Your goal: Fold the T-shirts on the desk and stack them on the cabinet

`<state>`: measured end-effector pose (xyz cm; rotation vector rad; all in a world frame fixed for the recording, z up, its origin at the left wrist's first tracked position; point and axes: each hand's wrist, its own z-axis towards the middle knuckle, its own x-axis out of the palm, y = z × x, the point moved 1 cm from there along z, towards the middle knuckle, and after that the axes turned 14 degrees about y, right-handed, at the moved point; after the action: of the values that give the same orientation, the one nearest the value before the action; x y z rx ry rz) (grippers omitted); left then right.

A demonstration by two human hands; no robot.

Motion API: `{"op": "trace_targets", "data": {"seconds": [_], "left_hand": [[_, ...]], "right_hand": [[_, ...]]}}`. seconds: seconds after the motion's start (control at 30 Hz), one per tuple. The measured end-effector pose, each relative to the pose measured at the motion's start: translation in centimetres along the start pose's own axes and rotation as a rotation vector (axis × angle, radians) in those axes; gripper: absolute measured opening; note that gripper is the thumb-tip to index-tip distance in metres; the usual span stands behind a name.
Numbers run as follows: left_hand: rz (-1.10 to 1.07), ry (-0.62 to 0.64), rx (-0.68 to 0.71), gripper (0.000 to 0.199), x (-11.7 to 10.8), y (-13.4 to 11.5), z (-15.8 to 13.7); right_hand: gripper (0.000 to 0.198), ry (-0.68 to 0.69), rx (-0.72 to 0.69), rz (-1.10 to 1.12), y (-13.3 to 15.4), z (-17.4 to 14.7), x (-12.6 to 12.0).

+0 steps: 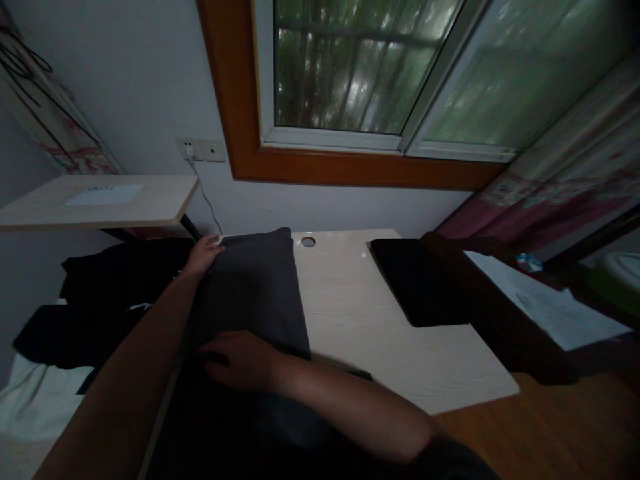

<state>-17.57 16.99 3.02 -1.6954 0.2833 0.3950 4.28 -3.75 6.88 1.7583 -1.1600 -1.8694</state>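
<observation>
A dark grey cloth (255,293), perhaps a folded garment, lies along the left part of a pale wooden desk (345,300). My left hand (204,255) is at its far left corner, with the fingers closed on the cloth's edge. Nearer to me, my right hand (243,360) rests over the left side of the cloth; its fingers are bent inward and seem to grip the fabric. Deep shadow hides those fingertips and the near end of the cloth. The right forearm crosses above the desk.
A black flat item (420,283) lies on the desk's right side. Left of the desk are dark clothes (115,287) on a white cloth (40,400). A raised shelf (165,207) carries a paper sheet (105,195). Behind stand the wall and a window (345,137).
</observation>
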Motion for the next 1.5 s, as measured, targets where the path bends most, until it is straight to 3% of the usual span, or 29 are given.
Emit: {"op": "trace_targets", "data": {"seconds": [0.17, 0.27, 0.4, 0.5, 0.6, 0.7, 0.87, 1.17, 1.37, 1.5], "left_hand": [[0.15, -0.062, -0.021, 0.054, 0.0, 0.4, -0.1], [0.246, -0.085, -0.019, 0.049, 0.1, 0.3, -0.3], [0.348, -0.084, -0.007, 0.044, 0.2, 0.1, -1.0], [0.408, -0.077, 0.0, 0.047, 0.4, -0.1, -1.8], [0.451, -0.064, -0.011, 0.053, 0.6, -0.4, -2.9], [0.517, -0.025, -0.053, 0.061, 0.7, -0.6, -4.4], [0.577, 0.044, -0.053, 0.068, 0.5, 0.0, -7.4], [0.493, 0.132, -0.036, 0.067, -0.1, 1.7, -10.4], [0.424, 0.109, 0.051, 0.064, 2.2, 0.8, -9.8], [0.425, 0.098, 0.02, 0.063, 4.6, -0.6, -8.7]], "right_hand": [[0.045, 0.129, 0.041, -0.033, -1.0, 0.7, 1.3], [0.041, 0.1, 0.044, -0.029, -1.4, 0.3, 0.9], [0.032, -0.163, 0.133, -0.016, -2.9, -1.9, -2.4], [0.03, -0.469, 0.338, -0.073, -5.6, -4.5, -5.3], [0.041, -0.619, 0.56, -0.197, -8.3, -6.8, -6.8], [0.057, -0.575, 0.649, -0.244, -9.7, -8.1, -6.7], [0.066, -0.576, 0.692, -0.256, -9.4, -8.7, -5.8], [0.05, -0.432, 0.692, -0.209, -9.8, -9.0, -5.3], [0.049, -0.493, 0.715, -0.182, -11.2, -11.0, -5.8], [0.049, -0.519, 0.742, -0.197, -12.4, -12.8, -6.7]]}}
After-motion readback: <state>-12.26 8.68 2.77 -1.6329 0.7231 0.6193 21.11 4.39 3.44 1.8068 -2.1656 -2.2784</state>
